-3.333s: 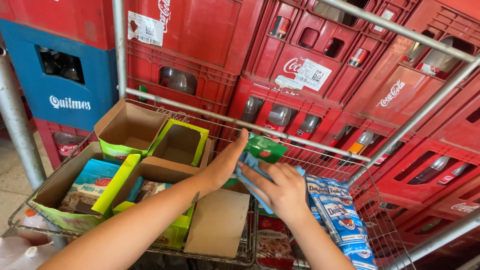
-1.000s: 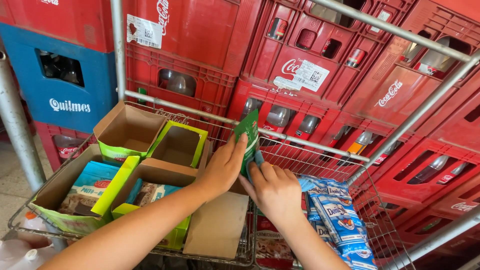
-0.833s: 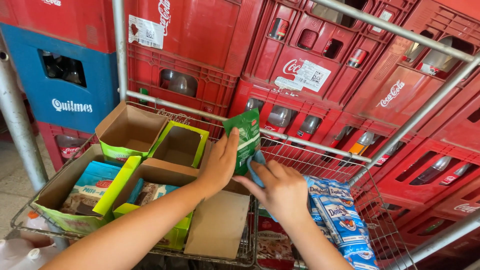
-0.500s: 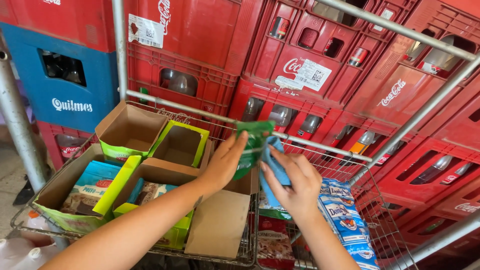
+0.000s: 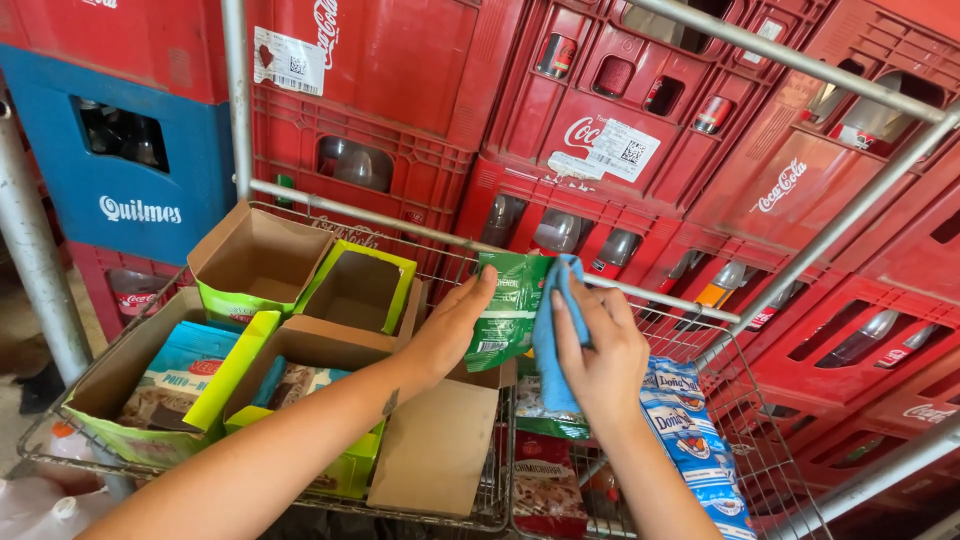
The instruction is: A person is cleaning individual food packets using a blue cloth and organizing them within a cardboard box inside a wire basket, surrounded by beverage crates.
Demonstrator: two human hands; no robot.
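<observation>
Head view, near to far: my left hand [image 5: 450, 335] props a green packet [image 5: 508, 312] upright above the wire cart [image 5: 700, 345], fingers curled behind it; my right hand [image 5: 600, 350] presses a blue cloth [image 5: 550, 340] to its face, apparently wiping. Left lie open cardboard boxes [image 5: 330, 310]; right, blue-and-white packets [image 5: 685, 430]. Behind stand red bottle crates [image 5: 600, 150].
</observation>
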